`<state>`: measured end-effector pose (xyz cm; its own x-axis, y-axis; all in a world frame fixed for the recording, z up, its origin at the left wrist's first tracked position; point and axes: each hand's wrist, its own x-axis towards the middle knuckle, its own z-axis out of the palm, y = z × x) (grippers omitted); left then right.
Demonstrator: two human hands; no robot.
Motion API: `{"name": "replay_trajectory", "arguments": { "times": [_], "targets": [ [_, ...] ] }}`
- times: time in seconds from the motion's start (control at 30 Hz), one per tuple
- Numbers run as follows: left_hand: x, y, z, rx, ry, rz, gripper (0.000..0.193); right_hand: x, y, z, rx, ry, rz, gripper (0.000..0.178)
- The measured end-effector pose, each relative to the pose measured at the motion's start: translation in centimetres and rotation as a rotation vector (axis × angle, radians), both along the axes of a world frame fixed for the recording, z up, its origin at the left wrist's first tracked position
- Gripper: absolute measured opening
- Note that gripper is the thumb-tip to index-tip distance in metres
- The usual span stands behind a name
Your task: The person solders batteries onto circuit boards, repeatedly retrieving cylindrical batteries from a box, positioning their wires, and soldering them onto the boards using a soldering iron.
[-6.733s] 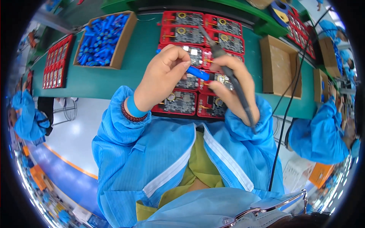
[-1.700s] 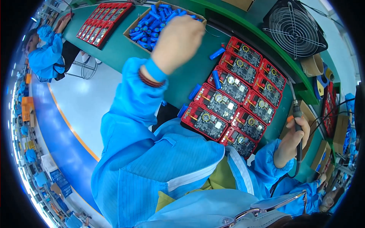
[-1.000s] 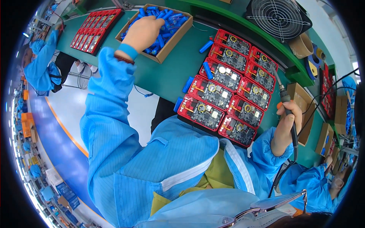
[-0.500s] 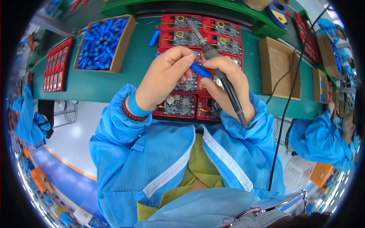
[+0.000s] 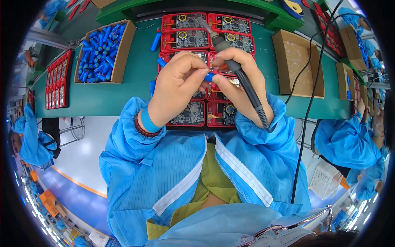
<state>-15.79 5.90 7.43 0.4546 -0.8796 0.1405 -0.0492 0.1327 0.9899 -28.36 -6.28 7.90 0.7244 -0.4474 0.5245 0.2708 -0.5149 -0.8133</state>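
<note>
My left hand (image 5: 175, 88) pinches a blue cylindrical battery (image 5: 209, 77) between thumb and fingers, mostly hidden by them. My right hand (image 5: 249, 78) is closed around a soldering iron (image 5: 247, 88), its tip pointing up and away to the left. The right thumb and fingertips also meet the battery's right end. Beneath both hands lie red cases (image 5: 185, 40) in two columns, each with a circuit board inside; my hands cover several. Loose blue batteries (image 5: 156, 41) lie along the cases' left side.
A cardboard box (image 5: 128, 51) full of blue batteries stands on the green table (image 5: 142, 45) at left, beside more red cases (image 5: 57, 82). At right are an open cardboard box (image 5: 284, 88) and a hanging black cable (image 5: 311, 103). Co-workers in blue sit on both sides.
The view has shifted slightly. The battery has turned and now shows less between my fingers. My right thumb has come closer to my left fingertips; the iron stays in my right hand.
</note>
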Motion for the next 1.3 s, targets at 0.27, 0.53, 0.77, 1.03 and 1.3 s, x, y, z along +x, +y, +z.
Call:
{"name": "replay_trajectory", "arguments": {
  "times": [0.27,0.53,0.77,1.03,1.3],
  "targets": [
    [-0.5,-0.2,0.2,0.062,0.055,-0.041,0.008,-0.1,-0.2,0.1,0.017,0.037,-0.015,0.038],
    [0.4,0.4,0.1,0.084,0.477,-0.338,0.015,-0.7,-0.2,0.4,0.158,-0.016,0.045,0.038],
    [-0.2,0.3,-0.5,-0.030,0.787,-0.394,0.013,-0.9,-0.9,1.4,-0.211,-0.083,0.117,0.039],
    [0.3,0.7,-0.3,0.106,0.873,-0.600,0.008,-1.5,-0.8,2.0,-0.403,-0.121,0.144,0.043],
    [-0.6,0.8,1.3,-0.009,0.549,-0.447,0.006,-1.8,-0.2,2.3,-0.326,-0.146,0.100,0.040]
  ]
}}
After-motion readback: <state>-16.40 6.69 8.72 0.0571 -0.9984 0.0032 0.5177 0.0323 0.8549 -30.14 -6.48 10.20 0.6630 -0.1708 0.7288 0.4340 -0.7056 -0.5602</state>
